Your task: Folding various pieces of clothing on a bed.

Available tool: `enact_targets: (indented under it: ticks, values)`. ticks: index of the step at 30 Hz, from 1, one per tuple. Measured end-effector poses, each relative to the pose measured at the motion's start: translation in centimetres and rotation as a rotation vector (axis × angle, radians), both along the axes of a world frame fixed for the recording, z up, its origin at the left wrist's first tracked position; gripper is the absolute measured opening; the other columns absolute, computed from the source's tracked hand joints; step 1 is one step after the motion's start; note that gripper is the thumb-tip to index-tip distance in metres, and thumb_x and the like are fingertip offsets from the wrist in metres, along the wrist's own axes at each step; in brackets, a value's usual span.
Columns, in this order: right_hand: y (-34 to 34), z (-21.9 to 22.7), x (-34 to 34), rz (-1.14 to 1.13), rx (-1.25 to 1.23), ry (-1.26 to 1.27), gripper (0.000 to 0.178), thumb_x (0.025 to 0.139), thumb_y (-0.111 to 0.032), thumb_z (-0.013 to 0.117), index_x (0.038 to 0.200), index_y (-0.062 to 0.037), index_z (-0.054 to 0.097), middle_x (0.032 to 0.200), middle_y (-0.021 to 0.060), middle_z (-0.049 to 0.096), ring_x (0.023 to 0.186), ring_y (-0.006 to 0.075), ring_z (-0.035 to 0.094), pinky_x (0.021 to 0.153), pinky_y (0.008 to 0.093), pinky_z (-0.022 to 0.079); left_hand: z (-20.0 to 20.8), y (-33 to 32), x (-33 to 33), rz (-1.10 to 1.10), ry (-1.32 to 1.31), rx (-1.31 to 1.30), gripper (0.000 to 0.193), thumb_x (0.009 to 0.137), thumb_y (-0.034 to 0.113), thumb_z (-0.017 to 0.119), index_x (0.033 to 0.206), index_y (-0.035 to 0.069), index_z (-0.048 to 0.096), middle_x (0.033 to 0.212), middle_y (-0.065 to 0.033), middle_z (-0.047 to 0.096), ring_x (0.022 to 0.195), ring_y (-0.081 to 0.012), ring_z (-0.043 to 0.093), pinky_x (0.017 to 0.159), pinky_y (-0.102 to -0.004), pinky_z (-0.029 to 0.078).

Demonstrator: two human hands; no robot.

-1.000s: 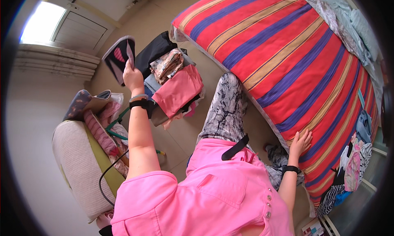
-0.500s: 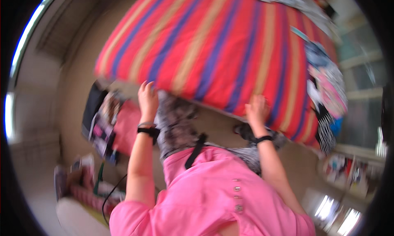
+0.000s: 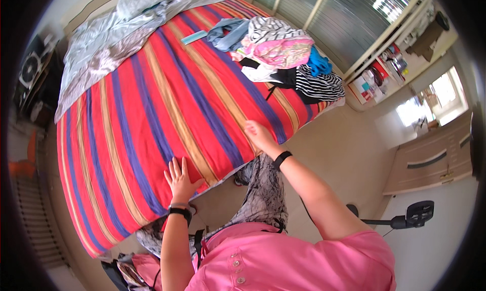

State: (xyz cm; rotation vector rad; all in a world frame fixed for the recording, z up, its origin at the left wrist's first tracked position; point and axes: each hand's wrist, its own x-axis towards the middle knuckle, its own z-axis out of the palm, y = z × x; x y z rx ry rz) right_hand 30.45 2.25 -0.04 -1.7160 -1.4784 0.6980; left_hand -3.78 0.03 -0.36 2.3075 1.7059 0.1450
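Observation:
A striped bedspread [image 3: 152, 139] in red, purple and tan lies mostly smooth over the bed. My left hand [image 3: 179, 181] rests on it by the near edge, palm down with its fingers spread. Farther right, over the same edge, is my right hand [image 3: 259, 136]. Its fingers are curled in, and no pulled fold of cloth shows around them. A dark band circles each wrist. On the far right part of the bedspread lies a heap of clothes [image 3: 281, 53], with striped, pink, blue and black pieces. Beside the heap sits a flat light-blue object [image 3: 194, 37].
A silvery-grey sheet [image 3: 96, 73] and a pillow [image 3: 144, 2] are at the bed's far end. Folded clothes [image 3: 144, 268] lie low at the left. A glass-fronted cabinet [image 3: 349, 22] and a shelf [image 3: 374, 81] stand at right; a black pedal-like part [image 3: 419, 214] juts in at lower right.
The view has swung right, bringing in more of the bed, the cabinet and a door. My left hand has moved from beside the bed's edge onto the bedspread.

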Motion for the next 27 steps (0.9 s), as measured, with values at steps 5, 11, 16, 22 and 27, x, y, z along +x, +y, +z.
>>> enact_targets:
  ticks: [5, 11, 16, 22, 27]
  values:
    - [3.4, -3.6, 13.2, -0.482, 0.111, -0.102, 0.034, 0.084, -0.016, 0.061, 0.113, 0.0013, 0.056, 0.101, 0.0214, 0.061, 0.092, 0.033, 0.061, 0.082, 0.0391, 0.049, 0.5, 0.2, 0.9, 0.005, 0.033, -0.02, 0.106, 0.063, 0.051, 0.075, 0.147, 0.012, 0.023, 0.152, -0.0194, 0.015, 0.141, -0.0354, 0.015, 0.112, -0.055, 0.008]
    - [6.7, -2.8, 20.8, -0.746, -0.111, -0.518, 0.039, 0.081, -0.021, 0.062, 0.115, -0.0027, 0.056, 0.141, 0.0222, 0.032, 0.128, 0.04, 0.034, 0.096, 0.047, 0.043, 0.2, 0.4, 0.7, 0.018, 0.086, -0.009, 0.109, 0.061, 0.052, 0.077, 0.146, 0.009, 0.024, 0.151, -0.0228, 0.016, 0.14, -0.0377, 0.017, 0.112, -0.0557, 0.009]
    - [8.2, -2.3, 23.4, -0.649, -0.276, -0.641, 0.043, 0.079, -0.025, 0.065, 0.12, -0.0135, 0.058, 0.147, 0.0153, 0.026, 0.137, 0.0394, 0.021, 0.098, 0.0505, 0.041, 0.5, 0.6, 1.2, 0.022, 0.125, -0.054, 0.111, 0.062, 0.053, 0.076, 0.146, 0.007, 0.022, 0.152, -0.0226, 0.012, 0.14, -0.0376, 0.014, 0.112, -0.0546, 0.008]
    - [9.8, -3.2, 27.2, -0.614, 0.337, -0.333, 0.035, 0.079, -0.016, 0.066, 0.11, -0.0001, 0.059, 0.117, 0.0158, 0.056, 0.116, 0.0335, 0.048, 0.097, 0.0393, 0.041, 0.3, 0.8, 1.7, 0.006, 0.12, -0.066, 0.11, 0.063, 0.054, 0.076, 0.146, 0.006, 0.022, 0.152, -0.0222, 0.012, 0.141, -0.0379, 0.012, 0.113, -0.0546, 0.006]
    - [8.3, 2.0, 21.9, -0.452, 0.493, 0.509, 0.012, 0.087, -0.006, 0.06, 0.093, 0.0002, 0.068, 0.095, 0.0079, 0.068, 0.089, 0.0157, 0.063, 0.081, 0.028, 0.048, 0.2, 0.5, 1.5, 0.015, 0.125, -0.069, 0.11, 0.063, 0.054, 0.076, 0.146, 0.006, 0.022, 0.152, -0.0222, 0.012, 0.141, -0.0381, 0.011, 0.112, -0.0551, 0.006]
